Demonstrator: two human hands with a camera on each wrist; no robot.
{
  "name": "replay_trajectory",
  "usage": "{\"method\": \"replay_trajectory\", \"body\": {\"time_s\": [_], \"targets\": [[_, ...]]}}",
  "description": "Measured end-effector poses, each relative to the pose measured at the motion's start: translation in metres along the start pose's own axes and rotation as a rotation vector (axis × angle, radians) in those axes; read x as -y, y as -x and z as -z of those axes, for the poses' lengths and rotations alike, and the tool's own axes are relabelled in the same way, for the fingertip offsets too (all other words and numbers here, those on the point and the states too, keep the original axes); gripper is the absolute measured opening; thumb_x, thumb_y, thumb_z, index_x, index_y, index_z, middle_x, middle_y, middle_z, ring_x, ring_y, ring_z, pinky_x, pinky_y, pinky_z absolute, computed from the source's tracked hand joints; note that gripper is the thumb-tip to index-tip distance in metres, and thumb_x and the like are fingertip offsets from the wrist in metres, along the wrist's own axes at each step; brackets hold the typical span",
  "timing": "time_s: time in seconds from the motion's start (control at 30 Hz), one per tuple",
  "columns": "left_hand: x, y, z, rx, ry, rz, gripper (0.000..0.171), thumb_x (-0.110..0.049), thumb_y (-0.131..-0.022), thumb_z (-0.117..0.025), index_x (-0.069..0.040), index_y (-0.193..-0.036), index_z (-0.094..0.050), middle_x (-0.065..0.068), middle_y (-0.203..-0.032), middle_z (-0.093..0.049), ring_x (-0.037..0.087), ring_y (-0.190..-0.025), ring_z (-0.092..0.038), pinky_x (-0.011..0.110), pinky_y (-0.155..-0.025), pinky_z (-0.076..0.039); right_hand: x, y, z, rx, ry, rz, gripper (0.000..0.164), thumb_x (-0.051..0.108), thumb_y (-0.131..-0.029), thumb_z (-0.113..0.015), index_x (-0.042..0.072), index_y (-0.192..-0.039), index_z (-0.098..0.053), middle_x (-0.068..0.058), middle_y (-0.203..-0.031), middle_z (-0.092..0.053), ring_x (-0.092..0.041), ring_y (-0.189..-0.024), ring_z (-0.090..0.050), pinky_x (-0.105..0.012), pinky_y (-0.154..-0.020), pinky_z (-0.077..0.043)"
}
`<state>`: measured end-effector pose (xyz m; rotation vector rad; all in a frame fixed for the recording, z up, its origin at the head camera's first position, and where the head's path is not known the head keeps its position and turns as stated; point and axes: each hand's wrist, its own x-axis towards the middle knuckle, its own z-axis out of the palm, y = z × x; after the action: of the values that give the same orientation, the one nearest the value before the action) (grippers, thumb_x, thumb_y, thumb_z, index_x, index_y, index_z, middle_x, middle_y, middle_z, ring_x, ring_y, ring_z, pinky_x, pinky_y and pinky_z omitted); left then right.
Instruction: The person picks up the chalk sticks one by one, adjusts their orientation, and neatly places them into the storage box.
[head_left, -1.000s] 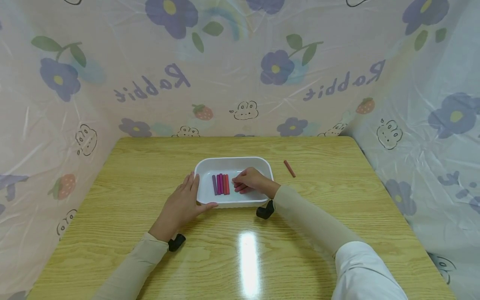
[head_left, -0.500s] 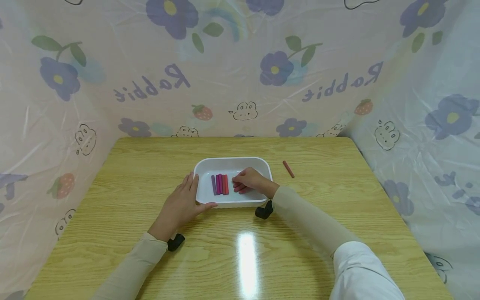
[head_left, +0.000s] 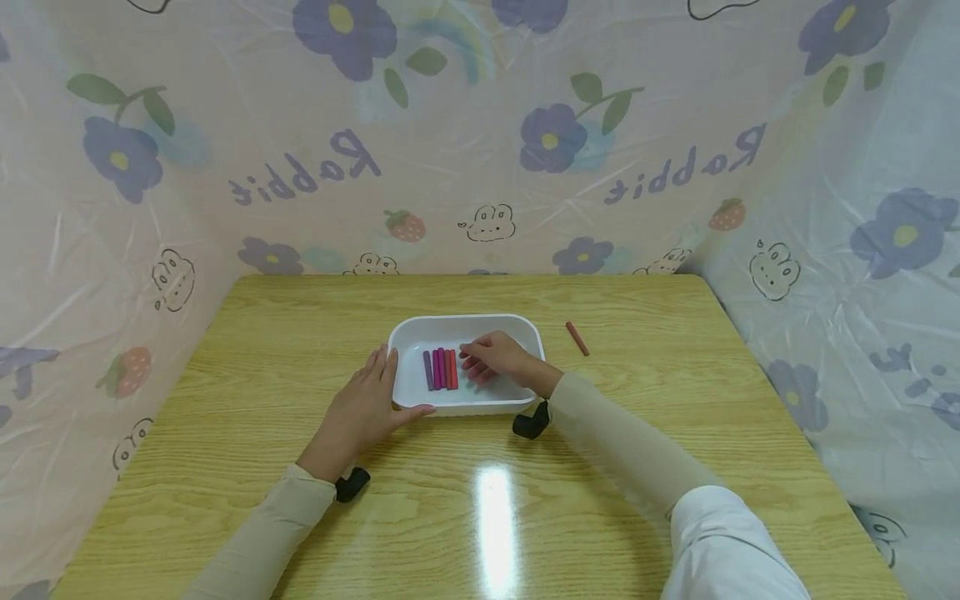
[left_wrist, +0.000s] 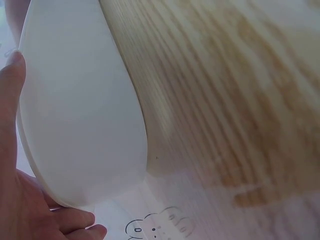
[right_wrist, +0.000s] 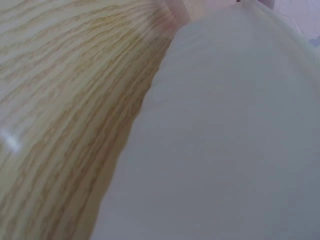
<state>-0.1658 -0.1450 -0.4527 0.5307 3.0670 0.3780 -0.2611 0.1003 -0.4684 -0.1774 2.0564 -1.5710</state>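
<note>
In the head view a white tray (head_left: 466, 408) sits mid-table. Several crayons stand side by side in its left half, among them a greyish purple crayon (head_left: 428, 370), a magenta crayon (head_left: 438, 369) and an orange-red crayon (head_left: 453, 369). My left hand (head_left: 362, 408) rests on the tray's front left corner, fingers along the left side and thumb along the front. My right hand (head_left: 498, 357) reaches into the tray, fingertips beside the orange-red crayon. I cannot tell whether it pinches anything. In the left wrist view the thumb (left_wrist: 16, 75) touches the rim. The right wrist view shows the tray's wall (right_wrist: 220, 130).
A reddish-brown crayon (head_left: 577, 338) lies on the wooden table (head_left: 645, 375) right of the tray. Black wrist mounts, a left one (head_left: 352, 484) and a right one (head_left: 531, 421), hang under the wrists. A patterned curtain (head_left: 420, 167) surrounds the table.
My right hand has shifted slightly left toward the row of crayons, its fingers fanned out more. The left hand and the tray stay in place.
</note>
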Motion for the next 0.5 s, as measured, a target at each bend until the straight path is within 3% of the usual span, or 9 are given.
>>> {"method": "replay_trajectory", "body": {"time_s": [0.27, 0.37, 0.5], "targets": [[0.000, 0.000, 0.001, 0.010, 0.003, 0.004, 0.117, -0.085, -0.072, -0.036, 0.001, -0.148, -0.014, 0.023, -0.151, -0.013, 0.034, -0.138, -0.014, 0.048, -0.108, -0.024, 0.020, 0.020, 0.009, 0.025, 0.028, 0.081, 0.039, 0.027, -0.098, -0.050, -0.006, -0.115, -0.060, -0.024, -0.104, -0.062, -0.027, -0.080, -0.065, -0.038, -0.069, -0.056], [0.000, 0.000, 0.000, 0.012, 0.004, 0.006, 0.117, -0.085, -0.071, -0.036, 0.001, -0.148, -0.014, 0.022, -0.151, -0.013, 0.034, -0.138, -0.014, 0.048, -0.108, -0.024, 0.027, 0.028, 0.020, 0.032, 0.021, 0.120, 0.042, 0.029, -0.098, -0.049, -0.007, -0.119, -0.057, -0.028, -0.110, -0.058, -0.035, -0.090, -0.062, -0.039, -0.071, -0.056], [0.000, 0.000, -0.001, 0.011, 0.009, 0.007, 0.117, -0.085, -0.071, -0.036, 0.000, -0.148, -0.013, 0.022, -0.151, -0.013, 0.034, -0.139, -0.014, 0.048, -0.108, -0.023, 0.028, 0.032, 0.043, -0.008, 0.000, 0.152, 0.042, 0.032, -0.096, -0.052, -0.004, -0.119, -0.058, -0.025, -0.108, -0.059, -0.035, -0.092, -0.062, -0.038, -0.072, -0.055]]}}
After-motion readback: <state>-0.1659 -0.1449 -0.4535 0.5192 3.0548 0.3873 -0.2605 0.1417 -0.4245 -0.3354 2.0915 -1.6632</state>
